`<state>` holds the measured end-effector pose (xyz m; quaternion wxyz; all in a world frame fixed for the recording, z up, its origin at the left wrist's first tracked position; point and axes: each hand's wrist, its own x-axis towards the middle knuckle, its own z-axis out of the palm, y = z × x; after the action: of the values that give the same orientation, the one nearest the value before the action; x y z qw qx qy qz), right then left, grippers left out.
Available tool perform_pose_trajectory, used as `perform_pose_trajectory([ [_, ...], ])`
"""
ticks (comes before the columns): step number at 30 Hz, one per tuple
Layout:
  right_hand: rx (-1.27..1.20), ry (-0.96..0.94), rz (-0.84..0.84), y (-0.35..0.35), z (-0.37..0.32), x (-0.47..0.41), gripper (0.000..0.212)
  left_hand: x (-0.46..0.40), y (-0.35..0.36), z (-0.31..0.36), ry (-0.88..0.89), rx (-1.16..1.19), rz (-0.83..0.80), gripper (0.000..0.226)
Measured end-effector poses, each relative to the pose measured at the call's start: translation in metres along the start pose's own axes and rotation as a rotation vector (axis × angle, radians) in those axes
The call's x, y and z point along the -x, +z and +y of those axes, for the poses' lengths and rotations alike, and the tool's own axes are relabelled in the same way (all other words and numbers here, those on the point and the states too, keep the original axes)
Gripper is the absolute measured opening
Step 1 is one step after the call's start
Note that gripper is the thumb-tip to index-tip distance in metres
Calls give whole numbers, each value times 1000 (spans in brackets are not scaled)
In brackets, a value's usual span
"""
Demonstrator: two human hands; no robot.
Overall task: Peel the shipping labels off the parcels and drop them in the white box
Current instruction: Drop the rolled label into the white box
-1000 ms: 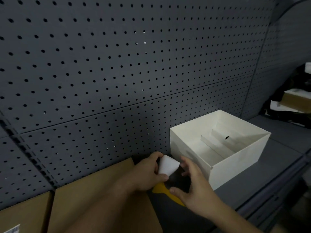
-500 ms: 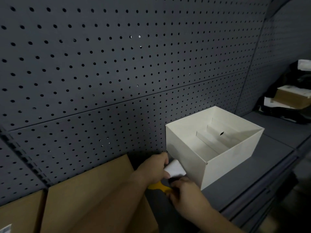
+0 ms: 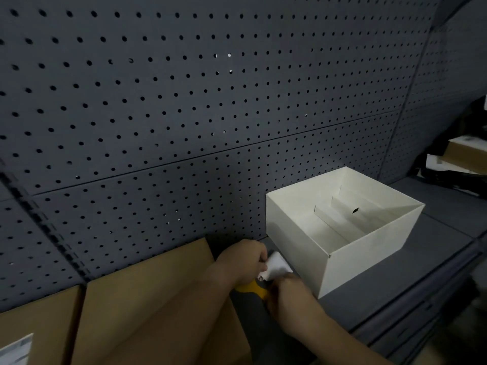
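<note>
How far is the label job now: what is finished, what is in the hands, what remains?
Done: nothing dropped yet; the white box shows only its cardboard insert. In hand: the left hand pinches a peeled white label beside the box, not over it, with a yellow-handled tool below; the right hand helps. Left: drop this label, then peel the label on the left brown parcel.
</note>
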<state>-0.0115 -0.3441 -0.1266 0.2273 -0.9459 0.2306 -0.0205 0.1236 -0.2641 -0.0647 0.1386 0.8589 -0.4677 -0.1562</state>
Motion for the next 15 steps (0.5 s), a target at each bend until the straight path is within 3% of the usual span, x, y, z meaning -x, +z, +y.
perform_pose_trajectory([
  [5,6,126,-173,-5,-2,-11,41,2,-5,-3,-45,-30,1,17],
  [11,49,97,-219,-7,0,-10,61,6,-6,-7,-76,-43,24,24],
  [15,4,61,-209,-13,-2,-5,50,10,-6,-10,-82,-69,58,27],
])
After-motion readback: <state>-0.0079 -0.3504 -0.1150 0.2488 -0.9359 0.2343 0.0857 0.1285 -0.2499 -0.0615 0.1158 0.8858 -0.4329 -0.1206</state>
